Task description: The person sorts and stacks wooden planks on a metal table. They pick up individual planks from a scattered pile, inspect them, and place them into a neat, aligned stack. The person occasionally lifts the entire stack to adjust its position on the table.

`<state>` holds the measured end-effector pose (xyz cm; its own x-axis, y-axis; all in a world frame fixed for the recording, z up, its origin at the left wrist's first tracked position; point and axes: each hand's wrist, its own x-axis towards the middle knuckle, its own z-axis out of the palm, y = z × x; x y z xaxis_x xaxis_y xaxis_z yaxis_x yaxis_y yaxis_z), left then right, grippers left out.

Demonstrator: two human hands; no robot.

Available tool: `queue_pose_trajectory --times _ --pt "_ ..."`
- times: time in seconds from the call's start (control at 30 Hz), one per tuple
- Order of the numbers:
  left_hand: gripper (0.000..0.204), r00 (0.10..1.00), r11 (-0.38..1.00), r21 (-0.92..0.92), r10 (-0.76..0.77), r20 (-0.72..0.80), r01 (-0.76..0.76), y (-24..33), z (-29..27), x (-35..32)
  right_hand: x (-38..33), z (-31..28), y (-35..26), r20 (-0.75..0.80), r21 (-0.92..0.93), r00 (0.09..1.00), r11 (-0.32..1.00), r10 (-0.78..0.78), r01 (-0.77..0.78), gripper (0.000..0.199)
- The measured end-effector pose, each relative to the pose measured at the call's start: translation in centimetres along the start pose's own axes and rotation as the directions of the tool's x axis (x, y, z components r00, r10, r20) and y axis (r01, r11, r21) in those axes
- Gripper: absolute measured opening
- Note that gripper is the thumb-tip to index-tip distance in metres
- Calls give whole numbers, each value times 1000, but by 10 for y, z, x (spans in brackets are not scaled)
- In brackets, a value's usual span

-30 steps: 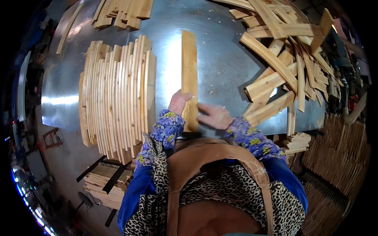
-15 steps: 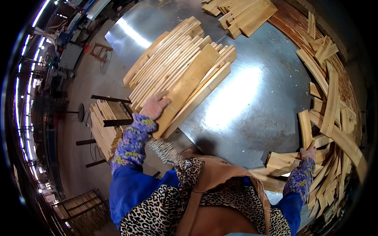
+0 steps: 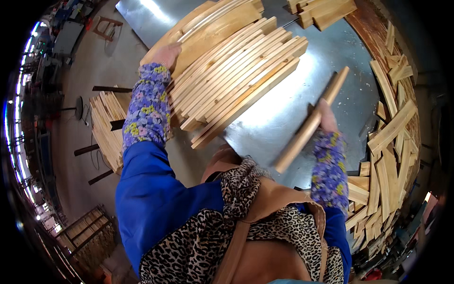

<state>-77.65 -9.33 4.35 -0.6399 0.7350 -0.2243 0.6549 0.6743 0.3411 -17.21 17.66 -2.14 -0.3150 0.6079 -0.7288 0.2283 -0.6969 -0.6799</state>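
A long stack of wooden boards [image 3: 246,71], most of them standing on edge side by side, lies on the left of the metal table. One wide board [image 3: 222,28] shows its flat face among them. My left hand [image 3: 166,56] is closed at the near left end of that wide board; its fingertips are partly hidden. Over the table to the right of the stack, my right hand [image 3: 327,117] grips a single board [image 3: 294,149], held aslant with its narrow edge up. That board is slightly blurred and apart from the stack.
A heap of loose boards [image 3: 390,175] fills the right side of the shiny metal table [image 3: 265,118]. More boards [image 3: 326,14] lie at the far edge. Below left, another bundle [image 3: 106,128] rests between dark bars. A wooden frame [image 3: 108,28] stands on the floor.
My right hand has lifted a board from the right-hand heap and brought it left over the table. My left hand has shifted farther away, to the stack's left part. The view has shifted too.
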Motion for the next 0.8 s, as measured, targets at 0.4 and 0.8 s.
queue_pose_trajectory --times 0.4,0.8 --pt "67 849 989 150 62 -525 20 -11 70 -153 -11 175 57 126 -603 974 765 -188 226 110" --pt "90 985 987 148 82 -152 -59 1 8 -44 -5 184 89 236 -428 914 809 -329 402 103"
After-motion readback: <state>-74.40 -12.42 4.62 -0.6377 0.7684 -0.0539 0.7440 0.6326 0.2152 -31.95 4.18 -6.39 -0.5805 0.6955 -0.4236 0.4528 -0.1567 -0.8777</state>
